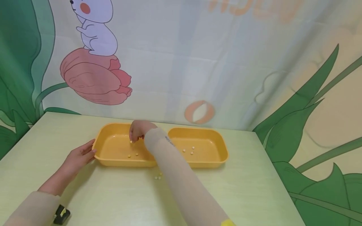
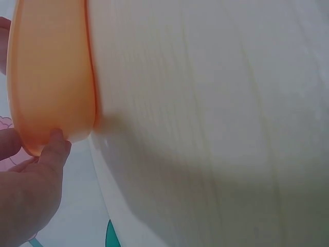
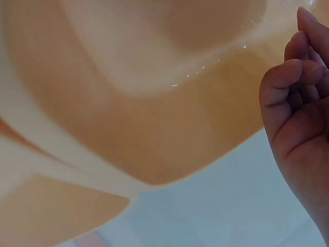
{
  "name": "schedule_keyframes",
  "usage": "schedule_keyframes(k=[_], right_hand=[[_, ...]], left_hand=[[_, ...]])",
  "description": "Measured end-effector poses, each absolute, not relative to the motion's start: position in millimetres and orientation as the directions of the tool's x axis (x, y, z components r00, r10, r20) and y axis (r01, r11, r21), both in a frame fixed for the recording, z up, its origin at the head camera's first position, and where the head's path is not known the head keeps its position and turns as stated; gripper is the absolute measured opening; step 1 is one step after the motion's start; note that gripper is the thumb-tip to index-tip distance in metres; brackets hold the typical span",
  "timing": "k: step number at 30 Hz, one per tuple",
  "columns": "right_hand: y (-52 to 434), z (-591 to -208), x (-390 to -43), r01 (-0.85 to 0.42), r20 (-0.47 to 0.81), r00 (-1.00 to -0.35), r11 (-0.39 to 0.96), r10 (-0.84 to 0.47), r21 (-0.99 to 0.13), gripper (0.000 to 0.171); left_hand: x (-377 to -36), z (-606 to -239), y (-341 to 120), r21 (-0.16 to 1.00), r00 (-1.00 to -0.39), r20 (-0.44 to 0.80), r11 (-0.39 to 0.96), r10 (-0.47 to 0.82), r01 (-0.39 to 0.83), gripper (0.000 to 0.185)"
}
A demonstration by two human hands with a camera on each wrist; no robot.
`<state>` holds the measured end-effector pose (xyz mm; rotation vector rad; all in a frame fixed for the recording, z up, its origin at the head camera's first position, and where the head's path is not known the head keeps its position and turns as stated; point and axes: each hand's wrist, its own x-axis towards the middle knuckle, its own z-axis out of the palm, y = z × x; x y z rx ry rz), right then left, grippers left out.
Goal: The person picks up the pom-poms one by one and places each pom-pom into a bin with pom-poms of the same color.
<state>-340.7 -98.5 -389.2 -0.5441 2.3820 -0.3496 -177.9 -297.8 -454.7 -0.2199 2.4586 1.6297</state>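
Two yellow-orange trays stand side by side in the head view. My left hand (image 1: 78, 158) grips the left tray (image 1: 113, 163) at its left end, with the thumb at the rim and a finger (image 2: 55, 152) against the outer wall. Over the inside of that tray, my right hand (image 1: 140, 129) has its fingertips pointing down and pinches a small white bead (image 1: 131, 142). Below it on the tray floor lie a yellowish bead (image 1: 129, 156) and another small bead (image 1: 137, 154). In the right wrist view the fingers are curled, and the bead does not show.
The right tray (image 1: 209, 164) holds three small white beads (image 1: 191, 153), partly behind the right sleeve. Three more small beads (image 1: 159, 178) lie on the pale table in front of the trays. A small black object (image 1: 61, 215) sits beside the left sleeve. A printed cloth (image 1: 158, 62) hangs behind.
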Motion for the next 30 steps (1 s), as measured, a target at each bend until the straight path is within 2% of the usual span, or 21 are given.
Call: schedule_keyframes(k=[3,9,17,24,30], right_hand=[[-99,-391,-338,-0.297,-0.541,-0.706,0.885,-0.457,-0.360,0.017],[-99,-395,-333,-0.222,-0.540,-0.750,0.915,-0.381,-0.337,0.019],[-99,-398,-329,-0.357,-0.514,-0.752,0.910,-0.413,-0.210,0.024],[-97,-395,-320,-0.260,-0.508,-0.803,0.950,-0.312,-0.174,0.016],[-96,-396,-321,-0.235,-0.519,-0.804,0.957,-0.289,-0.167,0.014]], left_hand=[[-177,-455,-298,0.895,-0.973,-0.228,0.390,-0.017,-0.217,0.062],[-178,-456,-299,0.892,-0.975,-0.221,0.399,-0.018,-0.210,0.061],[-177,-458,-299,0.904,-0.976,-0.218,0.373,-0.015,-0.207,0.062],[-178,-457,-299,0.901,-0.974,-0.226,0.376,-0.019,-0.217,0.063],[-178,-456,-298,0.900,-0.971,-0.238,0.371,-0.024,-0.230,0.062]])
